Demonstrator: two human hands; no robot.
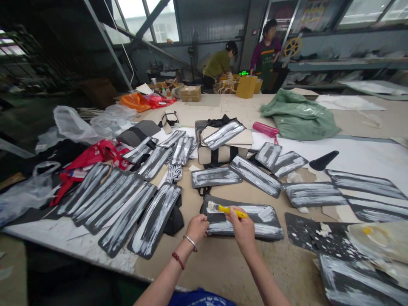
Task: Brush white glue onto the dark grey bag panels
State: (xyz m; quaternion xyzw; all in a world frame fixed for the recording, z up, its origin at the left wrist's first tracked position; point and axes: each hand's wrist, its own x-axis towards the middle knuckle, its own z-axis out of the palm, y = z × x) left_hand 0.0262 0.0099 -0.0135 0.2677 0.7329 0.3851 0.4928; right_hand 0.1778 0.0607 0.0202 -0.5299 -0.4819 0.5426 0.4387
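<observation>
1. Nearest, at the bottom centre of the frame, the right hand (242, 227) is closed around a yellow-handled brush (227, 209), whose white-loaded bristles rest on the upper left corner of a dark panel (255, 221).
2. Just left of it, the left hand (196, 227) has its fingers curled on that panel's left edge, pinning it to the table (223, 263); two bracelets sit on that wrist.
3. By the look of it, the step in hand is spreading white glue over this panel: streaks already cover much of it, and the brush sits at the left end.
4. Likely the next move calls for long, even strokes along the panel while the left hand keeps it from sliding, without dragging glue onto the tabletop.
5. Further up, coated panels (127, 204) lie fanned across the left and middle of the frame, more run off to the right.
6. Beyond them stand a beige bag (219, 154), a pink case (265, 128) and a green sack (298, 114).
7. Farthest, at the upper centre, two people (242, 59) work at cardboard boxes.
</observation>
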